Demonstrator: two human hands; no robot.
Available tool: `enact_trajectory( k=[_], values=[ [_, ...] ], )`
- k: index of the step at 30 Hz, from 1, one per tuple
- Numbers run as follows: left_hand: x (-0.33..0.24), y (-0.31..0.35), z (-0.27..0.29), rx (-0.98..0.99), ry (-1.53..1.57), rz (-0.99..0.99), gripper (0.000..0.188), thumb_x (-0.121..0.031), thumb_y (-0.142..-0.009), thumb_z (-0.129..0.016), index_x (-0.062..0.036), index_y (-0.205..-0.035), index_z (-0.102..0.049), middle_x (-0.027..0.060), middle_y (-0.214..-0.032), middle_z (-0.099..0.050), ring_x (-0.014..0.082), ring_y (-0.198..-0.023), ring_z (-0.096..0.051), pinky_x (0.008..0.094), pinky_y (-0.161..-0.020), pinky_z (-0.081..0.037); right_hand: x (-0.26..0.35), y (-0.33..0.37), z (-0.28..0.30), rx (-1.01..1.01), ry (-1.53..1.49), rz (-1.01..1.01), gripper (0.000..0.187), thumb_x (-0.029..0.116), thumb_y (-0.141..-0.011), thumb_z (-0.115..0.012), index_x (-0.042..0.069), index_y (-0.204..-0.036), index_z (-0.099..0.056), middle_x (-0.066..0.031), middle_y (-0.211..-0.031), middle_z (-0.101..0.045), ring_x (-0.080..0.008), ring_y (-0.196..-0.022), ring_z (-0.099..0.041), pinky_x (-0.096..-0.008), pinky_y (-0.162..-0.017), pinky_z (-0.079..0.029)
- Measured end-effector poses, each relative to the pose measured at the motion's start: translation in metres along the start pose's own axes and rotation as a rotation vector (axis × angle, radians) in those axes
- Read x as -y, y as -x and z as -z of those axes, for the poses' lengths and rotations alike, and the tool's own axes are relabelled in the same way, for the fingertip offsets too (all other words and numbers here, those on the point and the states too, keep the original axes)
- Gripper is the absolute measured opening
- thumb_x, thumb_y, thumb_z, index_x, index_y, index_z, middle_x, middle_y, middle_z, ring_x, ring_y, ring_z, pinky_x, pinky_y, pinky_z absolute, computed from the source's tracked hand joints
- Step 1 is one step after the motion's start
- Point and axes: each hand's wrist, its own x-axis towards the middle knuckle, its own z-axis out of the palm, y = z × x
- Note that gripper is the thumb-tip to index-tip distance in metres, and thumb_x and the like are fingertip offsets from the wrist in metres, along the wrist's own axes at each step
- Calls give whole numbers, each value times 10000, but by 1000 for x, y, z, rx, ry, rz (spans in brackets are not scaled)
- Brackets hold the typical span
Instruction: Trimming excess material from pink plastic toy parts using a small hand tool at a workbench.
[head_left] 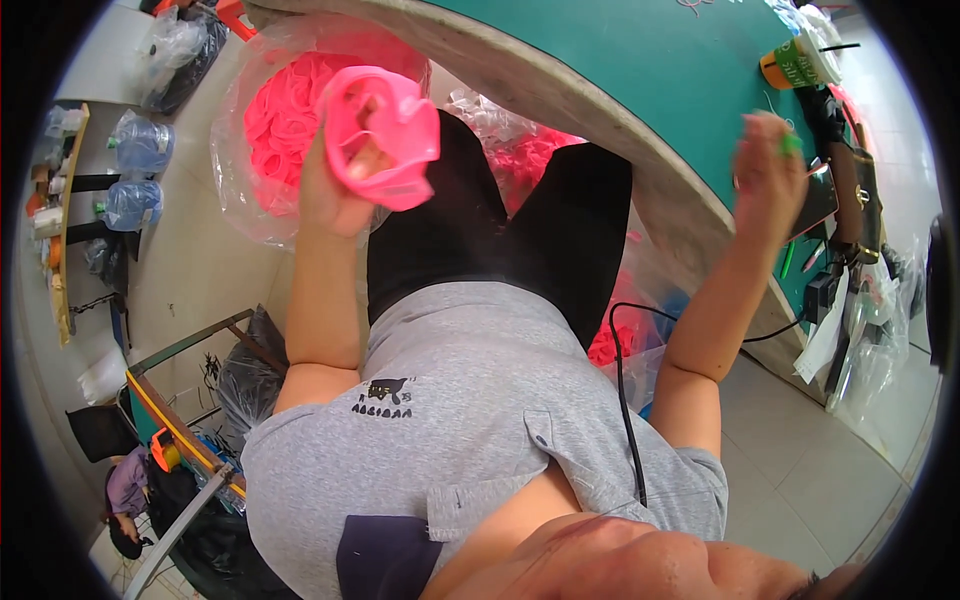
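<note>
My left hand (335, 195) is raised over the left side of my lap, fingers closed on a soft, bright pink ring-shaped piece (412, 135). That piece has a wavy edge, and some of my fingers show through its opening. Behind it stands a clear plastic bag (232, 170) full of similar pink rings (275, 130). Out to the right, over the green tabletop (620, 70), my right hand (768, 185) is smeared by motion. A small bright green spot shows at its fingertips; whether it is held or worn on a finger I cannot tell.
A drink cup (790, 65) with a straw stands at the table's far right. Near it lie a brown bag (858, 195) and a green pen (787, 260). A black cable (622, 390) runs across my right side. More pink pieces (535, 160) lie in plastic beneath the table.
</note>
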Motion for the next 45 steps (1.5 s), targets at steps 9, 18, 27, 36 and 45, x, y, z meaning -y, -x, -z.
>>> enact_trajectory(
  k=[9, 18, 27, 36, 45],
  values=[
    [33, -8, -24, -197, -525, -89, 362, -354, -972, -479, -51, -1129, -600, 101, -972, -669, 138, -649, -590, 260, -540, -476, -40, 38, -103, 647, 530, 172, 161, 129, -877, -636, -8, -946, -682, -78, -878, -649, -119, -755, -567, -255, -698, -449],
    [70, -15, -21, -317, -740, -295, 304, -291, -958, -539, -28, -1079, -633, 46, -938, -669, 94, -833, -625, 249, -703, -519, -3, 66, -134, 776, 266, 257, 112, 73, -845, -661, -18, -907, -637, -44, -815, -562, -103, -668, -517, -222, -575, -408],
    [27, -2, 7, -124, -142, -18, 350, -322, -1011, -388, -34, -1095, -568, 73, -938, -683, 47, -371, -401, 192, -351, -283, -17, 12, -42, 707, -1312, -554, 120, 134, -967, -454, 28, -1014, -424, -11, -818, -430, -67, -538, -273, -191, -446, -222],
    [-8, -2, 15, -87, 49, -268, 405, -195, -999, -380, -83, -1389, -371, 105, -1471, -350, 52, -414, -444, 183, -393, -327, -19, -29, 157, -36, -1350, -30, 140, 41, -878, -451, 48, -742, -418, -21, -703, -356, -119, -564, -322, -249, -578, -291],
    [-18, -5, -8, -59, -229, -307, 430, -295, -1017, -351, -56, -1373, -382, 75, -1459, -381, 44, -379, -386, 168, -372, -305, 4, 27, 20, -140, -246, -10, 172, 164, -941, -529, 19, -965, -619, -4, -807, -546, -42, -625, -430, -193, -518, -321]
  ],
)
